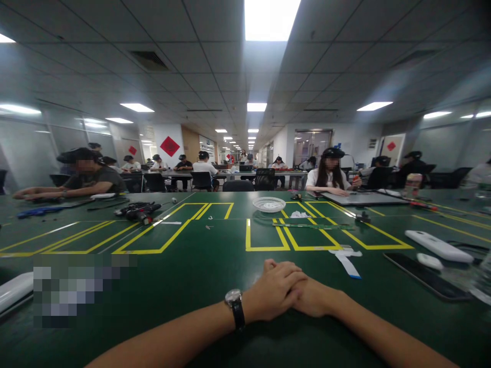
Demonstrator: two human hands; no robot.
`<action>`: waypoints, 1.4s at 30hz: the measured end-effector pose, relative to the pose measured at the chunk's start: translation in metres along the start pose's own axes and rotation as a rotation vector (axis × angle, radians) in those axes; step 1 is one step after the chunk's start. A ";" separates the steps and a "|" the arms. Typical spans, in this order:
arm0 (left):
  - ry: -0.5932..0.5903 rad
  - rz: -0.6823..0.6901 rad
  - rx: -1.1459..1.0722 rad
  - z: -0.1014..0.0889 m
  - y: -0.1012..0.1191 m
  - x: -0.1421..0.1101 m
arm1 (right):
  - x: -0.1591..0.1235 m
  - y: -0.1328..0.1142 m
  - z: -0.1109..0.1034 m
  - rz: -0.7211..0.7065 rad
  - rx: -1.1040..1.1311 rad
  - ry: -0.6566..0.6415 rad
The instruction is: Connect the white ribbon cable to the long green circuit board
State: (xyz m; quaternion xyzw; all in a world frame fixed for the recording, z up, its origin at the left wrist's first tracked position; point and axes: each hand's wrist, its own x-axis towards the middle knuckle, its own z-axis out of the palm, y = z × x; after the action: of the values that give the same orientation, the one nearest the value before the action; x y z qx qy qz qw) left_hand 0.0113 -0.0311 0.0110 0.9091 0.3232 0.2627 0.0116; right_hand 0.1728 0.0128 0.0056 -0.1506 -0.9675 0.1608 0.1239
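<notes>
My left hand [270, 289], with a black-strapped wristwatch [235, 308] above it on the wrist, lies folded over my right hand [312, 296]. The left fingers are closed around the back of the right hand. Most of the right hand's fingers are hidden beneath, so their pose cannot be made out. Both hands rest together on the green tabletop [199, 301], near its middle. Closest to them is a white ribbon-like strip [348, 264] with a blue end, beyond my right hand and not touched.
Yellow tape outlines [267, 249] mark the table. A white basket [269, 205] stands farther back, and a dark cabled tool [141, 210] lies left. At right are a phone [425, 276], a white case [437, 246] and a laptop [364, 198]. Co-workers sit across the table.
</notes>
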 end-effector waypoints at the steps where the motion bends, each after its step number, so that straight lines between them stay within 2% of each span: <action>1: 0.001 -0.001 0.009 0.001 0.000 0.000 | 0.000 0.001 0.001 -0.010 -0.010 -0.003; 6: 0.015 0.007 0.062 0.004 0.000 0.000 | -0.001 0.009 0.006 -0.084 -0.090 -0.043; 11: 0.011 0.018 0.052 0.003 -0.003 -0.001 | 0.000 0.013 0.008 -0.073 -0.150 -0.037; 15: 0.019 0.013 0.053 0.002 -0.003 -0.003 | 0.002 0.028 0.009 0.006 -0.142 0.109; 20: 0.011 0.016 0.112 -0.002 -0.005 -0.005 | 0.011 0.076 0.013 0.223 -0.115 0.376; 24: -0.037 0.035 0.120 0.000 -0.009 -0.007 | 0.021 0.107 0.009 0.354 -0.182 0.456; 29: -0.108 0.043 0.093 0.005 -0.015 -0.007 | 0.028 0.135 -0.012 0.564 -0.434 0.419; 33: -0.111 0.026 0.101 0.006 -0.017 -0.006 | 0.032 0.164 -0.023 0.820 -0.607 0.379; 37: -0.104 0.023 0.098 0.008 -0.018 -0.006 | 0.035 0.185 -0.025 0.926 -0.584 0.250; 42: -0.134 0.020 0.092 0.008 -0.017 -0.004 | 0.034 0.192 -0.026 0.955 -0.444 0.163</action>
State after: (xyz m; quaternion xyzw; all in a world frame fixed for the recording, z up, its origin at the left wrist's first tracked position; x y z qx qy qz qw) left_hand 0.0022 -0.0189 -0.0007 0.9274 0.3243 0.1863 -0.0114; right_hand 0.1973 0.2047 -0.0313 -0.6087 -0.7893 -0.0217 0.0770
